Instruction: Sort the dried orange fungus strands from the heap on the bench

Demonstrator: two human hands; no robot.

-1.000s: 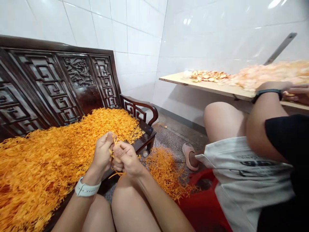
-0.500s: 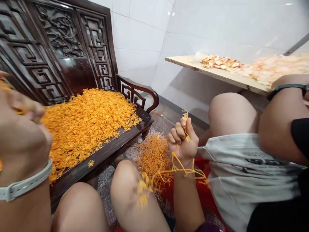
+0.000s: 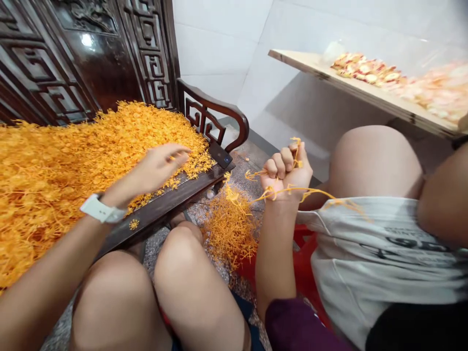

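My left hand (image 3: 159,168), with a pale watch (image 3: 100,208) on its wrist, hovers over the front of a wide heap of small orange plastic flower-like pieces (image 3: 131,141). Its fingers are stretched out, and I see nothing in them. My right hand (image 3: 287,170) is closed around thin orange plastic strands (image 3: 321,192), which stick out above the fist and trail on both sides of the wrist. Below it on the floor lies a tangle of similar orange strands (image 3: 232,226). One loose orange piece (image 3: 134,224) rests on the bench's front edge.
The heap lies on a dark carved wooden bench (image 3: 171,202) with an armrest (image 3: 230,122). A dark phone (image 3: 219,154) lies at its corner. On the right, a person in pale shorts (image 3: 351,243) sits by a wooden board (image 3: 310,61) bearing pinkish pieces.
My left hand has swung from the far left edge to the right, over the heap's front, its fingers now straighter. The right fist still grips strands. The view has tilted down.
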